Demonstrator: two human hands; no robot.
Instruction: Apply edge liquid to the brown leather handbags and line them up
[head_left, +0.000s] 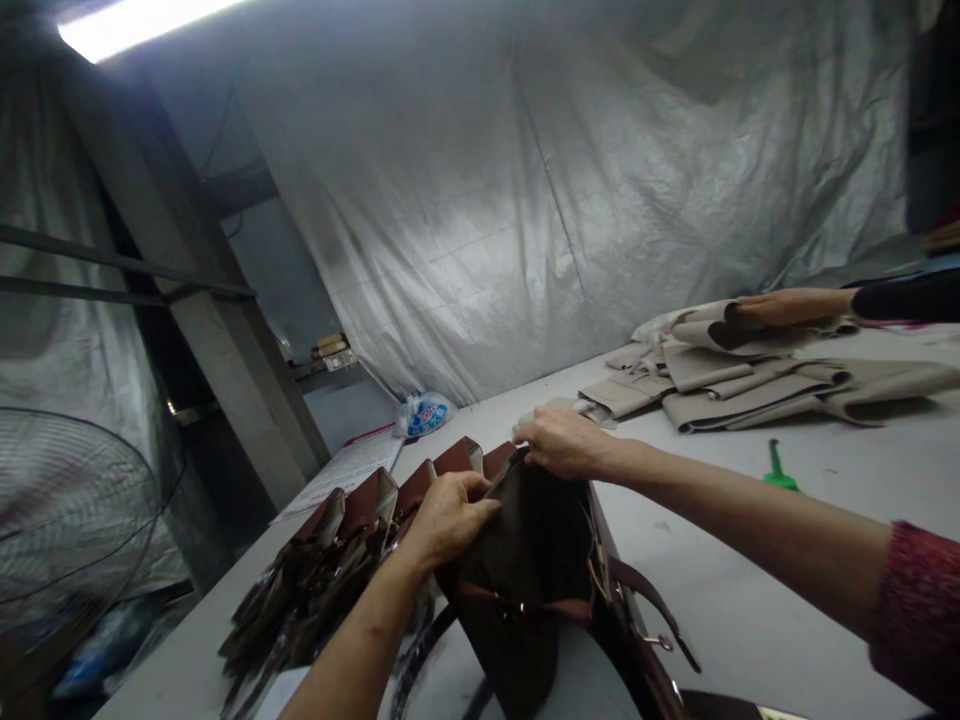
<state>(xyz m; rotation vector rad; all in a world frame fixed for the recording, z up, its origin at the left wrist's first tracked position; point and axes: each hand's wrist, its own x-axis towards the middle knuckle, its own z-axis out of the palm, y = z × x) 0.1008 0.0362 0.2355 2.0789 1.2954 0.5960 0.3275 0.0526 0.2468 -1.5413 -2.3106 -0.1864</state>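
A dark brown leather bag [525, 560] lies open-mouthed on the white table [750, 620] in front of me. My left hand [448, 515] grips the bag's near rim, fingers curled over the edge. At the far rim, my right hand [564, 442] is closed on the opening. Straps with metal buckles [645, 610] hang off the bag's right side. Left of the bag stands a row of brown leather pieces [352, 530], leaning together.
Beige cut panels [750, 385] are piled at the far right, with another person's hand [787, 305] resting on them. A green-handled tool [778, 470] lies on the table. A plastic bag [424, 413] and papers [345, 470] sit by the tarp wall; a fan [67, 510] stands left.
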